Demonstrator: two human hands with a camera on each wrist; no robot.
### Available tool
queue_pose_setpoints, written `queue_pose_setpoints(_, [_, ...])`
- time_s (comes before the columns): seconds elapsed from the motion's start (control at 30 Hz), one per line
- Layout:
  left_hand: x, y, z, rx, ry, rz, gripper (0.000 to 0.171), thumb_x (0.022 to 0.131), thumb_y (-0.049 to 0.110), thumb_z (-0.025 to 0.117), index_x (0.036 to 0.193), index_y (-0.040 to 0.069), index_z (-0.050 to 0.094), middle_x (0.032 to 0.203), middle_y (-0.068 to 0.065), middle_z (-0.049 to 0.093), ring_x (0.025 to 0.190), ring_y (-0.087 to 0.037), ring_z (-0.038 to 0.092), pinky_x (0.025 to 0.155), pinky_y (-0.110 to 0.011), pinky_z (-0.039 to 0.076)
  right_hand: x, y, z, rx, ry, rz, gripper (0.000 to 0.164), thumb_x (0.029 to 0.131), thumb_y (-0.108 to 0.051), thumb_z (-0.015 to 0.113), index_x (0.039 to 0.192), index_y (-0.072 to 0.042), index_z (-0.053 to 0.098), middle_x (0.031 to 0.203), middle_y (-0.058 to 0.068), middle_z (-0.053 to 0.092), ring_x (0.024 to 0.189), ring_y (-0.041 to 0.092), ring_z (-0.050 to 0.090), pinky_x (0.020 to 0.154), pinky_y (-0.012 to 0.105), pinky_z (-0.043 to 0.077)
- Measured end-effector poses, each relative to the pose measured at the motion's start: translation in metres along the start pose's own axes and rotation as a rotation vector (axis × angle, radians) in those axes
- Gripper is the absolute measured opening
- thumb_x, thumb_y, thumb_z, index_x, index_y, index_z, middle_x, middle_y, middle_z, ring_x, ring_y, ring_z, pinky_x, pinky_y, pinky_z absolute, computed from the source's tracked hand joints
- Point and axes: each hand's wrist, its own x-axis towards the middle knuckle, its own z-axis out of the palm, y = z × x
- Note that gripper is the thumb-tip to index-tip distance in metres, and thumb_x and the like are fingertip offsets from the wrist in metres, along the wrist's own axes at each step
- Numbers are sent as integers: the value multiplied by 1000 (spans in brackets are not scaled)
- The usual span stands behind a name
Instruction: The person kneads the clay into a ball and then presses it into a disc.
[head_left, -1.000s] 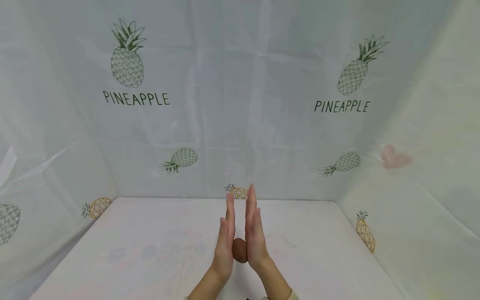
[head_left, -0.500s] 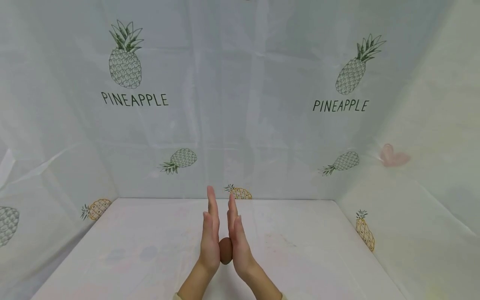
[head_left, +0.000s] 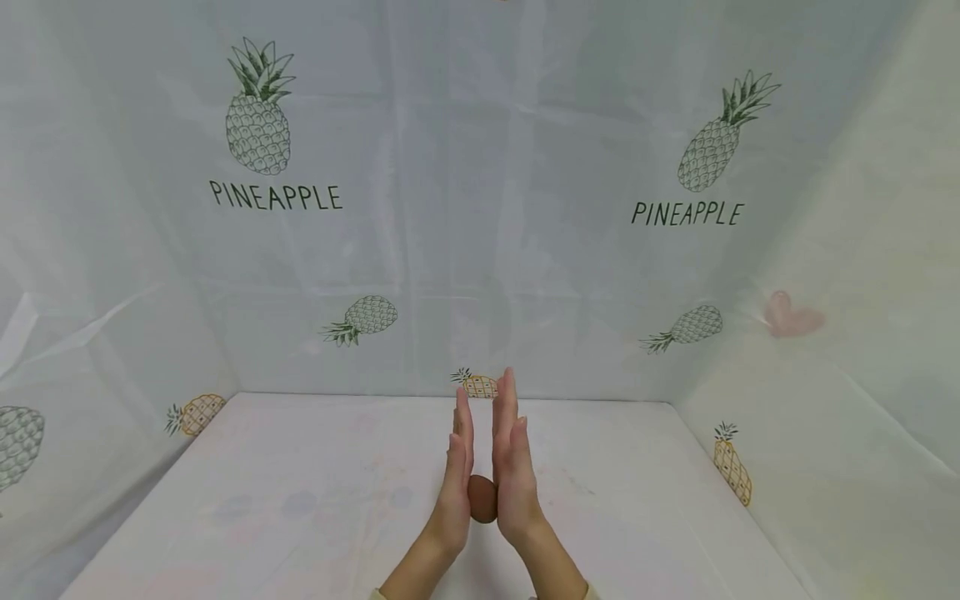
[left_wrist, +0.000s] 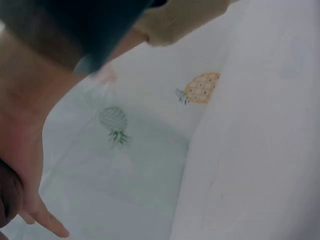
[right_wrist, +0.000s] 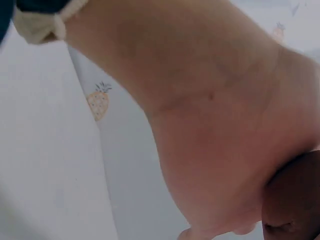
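A brown, egg-shaped lump of what looks like modelling clay (head_left: 482, 498) sits between two palms, low in the middle of the head view. My left hand (head_left: 453, 483) presses on its left side and my right hand (head_left: 515, 483) on its right side. Both hands stand upright with fingers straight and pointing away, the right fingertips a little farther forward. Up close in the right wrist view, the lump (right_wrist: 295, 200) shows a small crease. At the left edge of the left wrist view, only part of the lump (left_wrist: 9, 195) appears.
A white table (head_left: 300, 517) with faint coloured smudges lies below the hands. Behind it hangs a pale curtain (head_left: 465, 208) printed with pineapples, and more of this sheeting (head_left: 862, 400) encloses the right side and the left.
Both hands shifted left together, the left fingertips ahead, then came back right with the right fingertips ahead. The clay lump stayed between the palms, and its tilt changed as the hands slid.
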Motion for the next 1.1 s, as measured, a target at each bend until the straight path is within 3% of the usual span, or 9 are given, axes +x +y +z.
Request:
queue_pose_setpoints(0.23, [-5, 9, 9, -33, -82, 39, 56, 112, 44, -4, 168, 43, -10, 173, 24, -19, 160, -11, -24, 118, -71, -23, 7, 9, -10, -15, 73, -19, 58, 113, -51, 1, 170, -43, -3, 176, -21, -9, 163, 14, -12, 123, 67, -17])
queue_pose_setpoints(0.37, [-7, 15, 8, -14, -80, 73, 57, 112, 45, -5, 168, 41, -11, 174, 24, -19, 160, -9, -23, 120, -68, -21, 7, 16, -8, 7, 64, 31, 59, 113, -53, 3, 170, -41, -4, 176, -18, -12, 163, 16, -16, 123, 67, -17])
queue_pose_setpoints(0.5, [-6, 18, 1, 35, -16, 110, 58, 111, 46, -4, 168, 40, -12, 175, 20, -19, 161, -12, -23, 120, -70, -20, 3, 22, 0, 39, -16, 131, 58, 112, -59, 2, 168, -46, -5, 175, -20, -15, 163, 21, -17, 123, 67, -19])
queue_pose_setpoints(0.7, [0, 18, -14, 80, 94, 107, 58, 110, 57, 0, 166, 49, -12, 174, 22, -20, 160, -13, -25, 117, -72, -23, -2, 23, 14, 85, -122, 218, 57, 110, -63, -1, 166, -52, -4, 176, -10, -15, 163, 33, -12, 123, 69, -17])
queue_pose_setpoints(0.83, [4, 13, -25, 114, 169, 80, 58, 110, 60, 1, 165, 52, -12, 172, 27, -20, 159, -8, -24, 119, -68, -25, -5, 16, 19, 113, -128, 227, 56, 111, -62, 0, 166, -54, -1, 177, -7, -13, 163, 34, -11, 123, 69, -16])
queue_pose_setpoints(0.9, [6, 9, -29, 137, 200, 73, 59, 110, 59, 2, 166, 48, -13, 172, 26, -21, 159, -7, -25, 118, -66, -27, -6, 12, 20, 118, -132, 218, 56, 110, -62, 0, 166, -54, -1, 177, -8, -14, 163, 34, -12, 122, 70, -17])
queue_pose_setpoints(1.1, [9, -2, -29, 191, 223, 57, 59, 112, 50, 6, 167, 42, -13, 173, 19, -21, 159, -9, -26, 114, -68, -32, -6, 1, 16, 59, -123, 137, 57, 110, -58, -4, 167, -49, -7, 174, -19, -16, 163, 27, -16, 119, 72, -21])
